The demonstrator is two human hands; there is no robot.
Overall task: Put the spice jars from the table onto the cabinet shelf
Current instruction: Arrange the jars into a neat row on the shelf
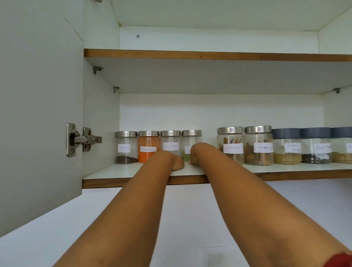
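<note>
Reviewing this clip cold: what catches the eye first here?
Two bare forearms reach up to the lower shelf, the left hand and right hand meeting in front of the small steel-lidded jars. A bright orange jar stands out second from the left, and blue-lidded jars sit at the right.

**Both hands at the lower cabinet shelf**

Lower shelf carries a row of labelled spice jars. Left hand rests on the shelf board before the third small jar. Right hand is at the fourth small jar; grip cannot be determined. Cabinet door stands open at left.
</note>
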